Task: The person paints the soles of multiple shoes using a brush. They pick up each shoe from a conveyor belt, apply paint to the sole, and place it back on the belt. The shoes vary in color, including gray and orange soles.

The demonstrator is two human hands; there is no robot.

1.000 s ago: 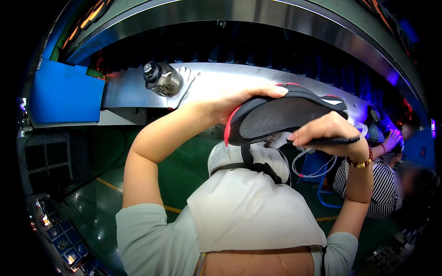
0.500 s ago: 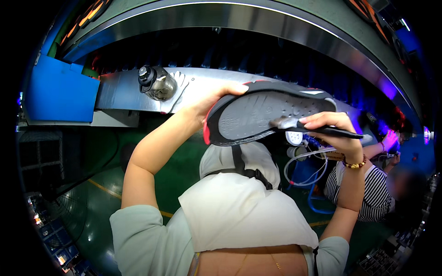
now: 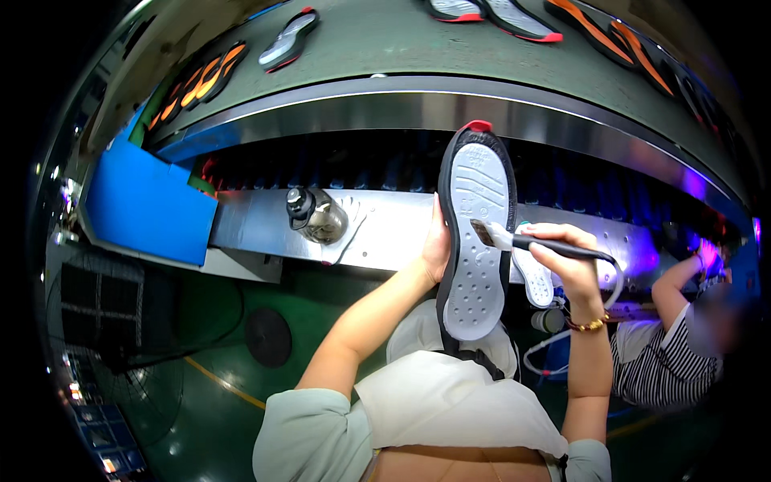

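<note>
Shoe sole, grey with a black rim and red tip, stands upright above the steel table, tread facing the person so bristles can reach it. Left hand cups its edge; right hand, grip pinching a brush, touches the tread.

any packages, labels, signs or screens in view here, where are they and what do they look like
No screen, sign or readable label shows.
Blue bin: left end of the steel shelf, boxy, plain blue.
Bottle: lying on that shelf left of the held shoe sole, clear body, dark cap.
</note>
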